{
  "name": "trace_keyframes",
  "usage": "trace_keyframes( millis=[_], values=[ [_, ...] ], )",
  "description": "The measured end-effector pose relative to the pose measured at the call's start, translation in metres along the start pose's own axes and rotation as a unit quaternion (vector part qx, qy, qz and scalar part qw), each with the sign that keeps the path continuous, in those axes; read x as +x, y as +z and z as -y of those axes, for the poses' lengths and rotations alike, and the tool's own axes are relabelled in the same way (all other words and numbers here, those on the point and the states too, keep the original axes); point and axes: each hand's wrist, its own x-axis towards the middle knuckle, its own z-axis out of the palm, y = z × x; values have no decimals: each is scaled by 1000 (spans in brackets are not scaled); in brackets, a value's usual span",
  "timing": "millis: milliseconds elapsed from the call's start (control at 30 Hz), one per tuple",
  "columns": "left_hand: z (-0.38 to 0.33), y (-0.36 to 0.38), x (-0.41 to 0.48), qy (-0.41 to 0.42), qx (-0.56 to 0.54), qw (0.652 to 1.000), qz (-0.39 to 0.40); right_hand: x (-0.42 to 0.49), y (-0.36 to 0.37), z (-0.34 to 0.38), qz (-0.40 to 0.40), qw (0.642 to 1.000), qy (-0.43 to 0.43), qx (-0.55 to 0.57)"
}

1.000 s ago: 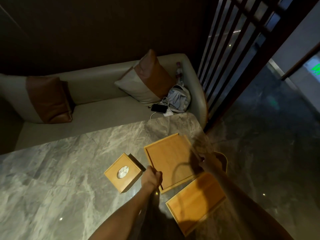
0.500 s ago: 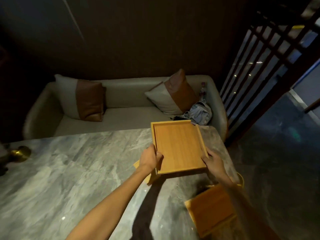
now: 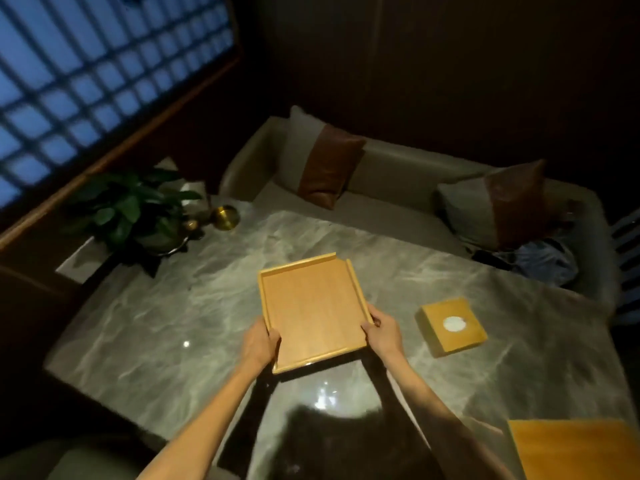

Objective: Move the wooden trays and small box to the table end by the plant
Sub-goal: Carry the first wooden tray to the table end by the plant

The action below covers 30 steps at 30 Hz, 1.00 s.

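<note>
A shallow wooden tray (image 3: pixel 311 308) hangs above the middle of the marble table (image 3: pixel 166 327), held level by both hands. My left hand (image 3: pixel 259 342) grips its near left corner and my right hand (image 3: pixel 381 329) grips its near right edge. The small wooden box (image 3: pixel 452 325), with a pale round opening on top, rests on the table to the right of the tray. A second wooden tray (image 3: pixel 575 448) lies at the bottom right corner, partly cut off by the frame. The potted plant (image 3: pixel 135 213) stands at the table's far left end.
A brass bowl (image 3: pixel 225 217) sits beside the plant. A beige sofa (image 3: pixel 398 188) with two brown-and-cream cushions runs along the far side of the table, with a blue-grey bag (image 3: pixel 540 259) on its right end. A latticed window (image 3: pixel 97 64) is at upper left.
The tray has been lifted off the table and carried left toward the plant end. The view has swung left, bringing the plant and window into sight; the box now lies to the tray's right.
</note>
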Motion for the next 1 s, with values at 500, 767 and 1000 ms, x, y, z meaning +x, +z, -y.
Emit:
trace_keyframes(
  millis=[500,767,1000],
  values=[
    [271,-61,24,-192,-89,977,-18,-11,315,29,39,993,60,-91],
    [272,-40,17,-227,-148,961,-46,10,313,19,97,982,38,-156],
    [253,-34,-2,-289,-167,942,8,9,282,4,171,948,-37,-265]
  ],
)
